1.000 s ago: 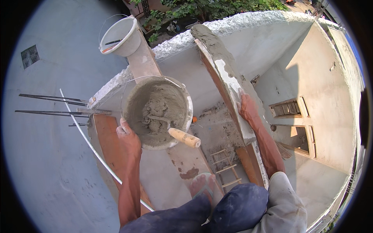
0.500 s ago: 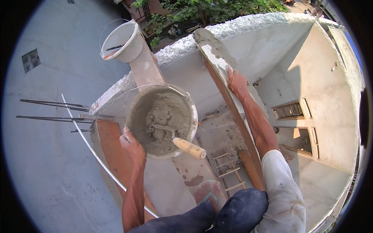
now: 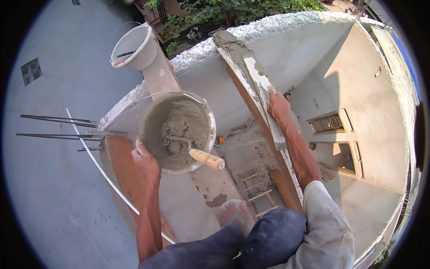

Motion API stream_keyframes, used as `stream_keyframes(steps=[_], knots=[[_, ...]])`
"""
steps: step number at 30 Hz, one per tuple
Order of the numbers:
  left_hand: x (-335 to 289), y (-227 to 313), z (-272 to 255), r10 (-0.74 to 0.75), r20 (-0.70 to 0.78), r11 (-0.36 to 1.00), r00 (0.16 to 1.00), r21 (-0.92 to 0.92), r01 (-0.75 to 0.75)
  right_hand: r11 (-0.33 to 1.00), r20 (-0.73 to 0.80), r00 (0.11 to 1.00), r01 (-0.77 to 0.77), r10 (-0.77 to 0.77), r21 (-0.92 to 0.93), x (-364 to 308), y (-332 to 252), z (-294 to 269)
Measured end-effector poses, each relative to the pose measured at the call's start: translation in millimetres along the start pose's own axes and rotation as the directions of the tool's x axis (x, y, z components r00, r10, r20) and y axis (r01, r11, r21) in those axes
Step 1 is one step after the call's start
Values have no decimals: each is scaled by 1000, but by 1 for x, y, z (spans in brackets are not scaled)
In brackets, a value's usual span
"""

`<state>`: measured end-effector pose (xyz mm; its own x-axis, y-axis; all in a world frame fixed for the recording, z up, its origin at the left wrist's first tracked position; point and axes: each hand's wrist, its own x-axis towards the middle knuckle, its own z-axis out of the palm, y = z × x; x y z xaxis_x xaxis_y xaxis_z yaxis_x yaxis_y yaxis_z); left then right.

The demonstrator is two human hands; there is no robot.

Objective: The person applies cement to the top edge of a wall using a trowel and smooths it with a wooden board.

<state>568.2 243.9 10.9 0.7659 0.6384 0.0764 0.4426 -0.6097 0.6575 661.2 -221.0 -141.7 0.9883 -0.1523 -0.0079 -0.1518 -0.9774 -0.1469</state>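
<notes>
My left hand [image 3: 146,162] is closed on the near left rim of a mortar bucket [image 3: 212,130]. Wet grey mortar [image 3: 179,121] coats the bucket's inside. A trowel [image 3: 207,158] rests in it, its wooden handle sticking out over the rim toward me. With my right hand [image 3: 278,106] I grip a long, pale, flat board [image 3: 254,71], mortar-smeared, lying lengthwise along the top of a narrow wall [image 3: 230,42]. Fresh mortar shows on the wall top around the board's far end. My fingers partly hide the board's edge.
A white pail [image 3: 148,51] with tools stands on the far end of the plank [image 3: 163,76] under the bucket. Steel rods [image 3: 58,119] and a white pipe [image 3: 103,172] lie at left. Far below are a wooden ladder [image 3: 264,195] and rubble. My sandalled foot [image 3: 233,213] is on the plank.
My right hand has slid the board rightward across the wall top and slightly toward me, uncovering mortar along its left side. My left hand keeps its hold on the bucket. The view has shifted slightly.
</notes>
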Motion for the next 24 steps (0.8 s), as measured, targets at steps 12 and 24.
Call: stream_keyframes(steps=[12,24], knots=[[12,-11,-5,-17,21,997,1000,82,15,972,170,960,-232,222,41,-249,75,-29],[9,-3,-6,56,30,998,998,0,-56,739,426,641,-666,638,-104,-551,179,-68]])
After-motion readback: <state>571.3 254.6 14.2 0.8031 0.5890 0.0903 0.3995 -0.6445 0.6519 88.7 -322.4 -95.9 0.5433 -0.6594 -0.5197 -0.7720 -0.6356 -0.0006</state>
